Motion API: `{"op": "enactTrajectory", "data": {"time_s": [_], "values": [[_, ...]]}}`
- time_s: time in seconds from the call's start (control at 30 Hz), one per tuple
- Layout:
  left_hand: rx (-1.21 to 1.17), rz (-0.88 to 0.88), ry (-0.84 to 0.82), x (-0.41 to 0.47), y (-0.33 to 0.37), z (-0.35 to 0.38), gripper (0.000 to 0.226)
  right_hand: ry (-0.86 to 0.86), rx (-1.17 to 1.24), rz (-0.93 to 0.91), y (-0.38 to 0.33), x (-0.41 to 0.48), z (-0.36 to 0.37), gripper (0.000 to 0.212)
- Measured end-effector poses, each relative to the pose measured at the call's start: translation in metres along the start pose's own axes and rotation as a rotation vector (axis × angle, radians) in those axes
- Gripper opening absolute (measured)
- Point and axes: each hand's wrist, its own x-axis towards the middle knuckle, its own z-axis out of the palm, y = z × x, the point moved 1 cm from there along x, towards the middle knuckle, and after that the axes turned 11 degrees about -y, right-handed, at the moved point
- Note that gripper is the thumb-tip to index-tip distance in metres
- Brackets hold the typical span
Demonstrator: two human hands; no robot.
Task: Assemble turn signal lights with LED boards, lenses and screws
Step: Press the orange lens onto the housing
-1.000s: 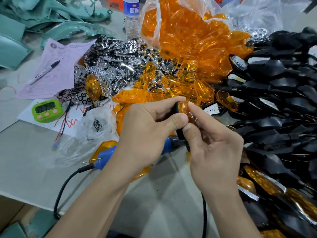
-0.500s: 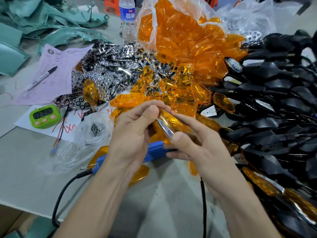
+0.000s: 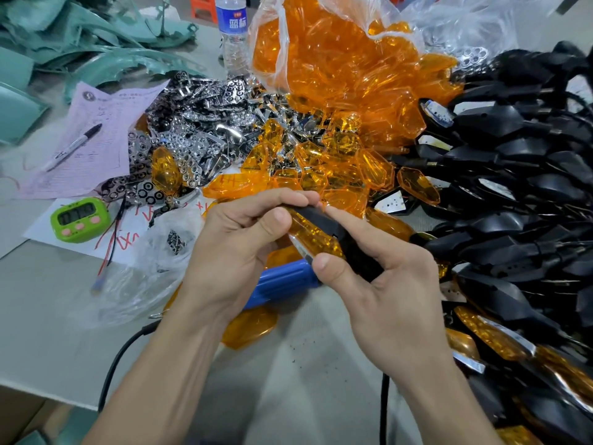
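Note:
Both hands hold one turn signal light (image 3: 324, 234) above the table: a black housing with an amber lens seated in it, lying on a slant. My left hand (image 3: 237, 252) pinches its upper left end between thumb and fingers. My right hand (image 3: 382, 277) grips the lower right end, thumb on the lens edge, index finger along the black back. Loose amber lenses (image 3: 346, 168) lie behind the hands, and more fill a clear bag (image 3: 337, 62). Chrome reflector pieces (image 3: 199, 136) are heaped at the centre left. Black housings (image 3: 513, 194) pile up on the right.
A blue electric screwdriver (image 3: 282, 281) with a black cable lies under the hands. A small plastic bag of screws (image 3: 173, 242), a green timer (image 3: 80, 220), a pink form with a marker (image 3: 73, 146) and a water bottle (image 3: 232, 33) sit to the left and behind. Finished lights (image 3: 500, 342) lie at lower right.
The light has been turned in the hands: it stood nearly end-on between the fingertips, and now lies slanted with the lens toward me. The right hand has slid down to the lower end.

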Motion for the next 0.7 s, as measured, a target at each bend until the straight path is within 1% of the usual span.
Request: {"op": "enactTrajectory", "data": {"time_s": [0.1,0.2,0.23,0.3,0.33,0.47,0.57,0.63,0.7], "values": [[0.042,0.004,0.045,-0.001,0.000,0.002,0.019,-0.031,-0.004,0.025,-0.001,0.002,0.000,0.045],[0.120,-0.047,0.128,-0.001,-0.003,0.003,0.018,-0.110,-0.126,0.100,-0.004,0.007,-0.003,0.029],[0.138,-0.069,0.155,-0.001,-0.004,0.002,0.019,-0.146,-0.173,0.138,-0.006,0.009,-0.004,0.028],[0.156,-0.105,0.199,-0.001,-0.006,0.000,0.023,-0.213,-0.245,0.182,-0.007,0.012,-0.007,0.039],[0.153,-0.114,0.211,-0.001,-0.006,0.000,0.024,-0.227,-0.242,0.186,-0.007,0.013,-0.007,0.040],[0.131,-0.132,0.227,-0.001,-0.004,0.002,0.025,-0.211,-0.183,0.141,-0.007,0.015,-0.008,0.022],[0.139,-0.126,0.241,-0.002,-0.005,0.004,0.025,-0.226,-0.151,0.141,-0.005,0.018,-0.010,0.018],[0.138,-0.152,0.263,-0.002,-0.005,0.006,0.021,-0.294,-0.126,0.187,-0.003,0.021,-0.018,0.024],[0.103,-0.225,0.283,0.001,-0.003,0.006,0.018,-0.430,0.055,0.234,-0.004,0.021,-0.030,0.039]]}}
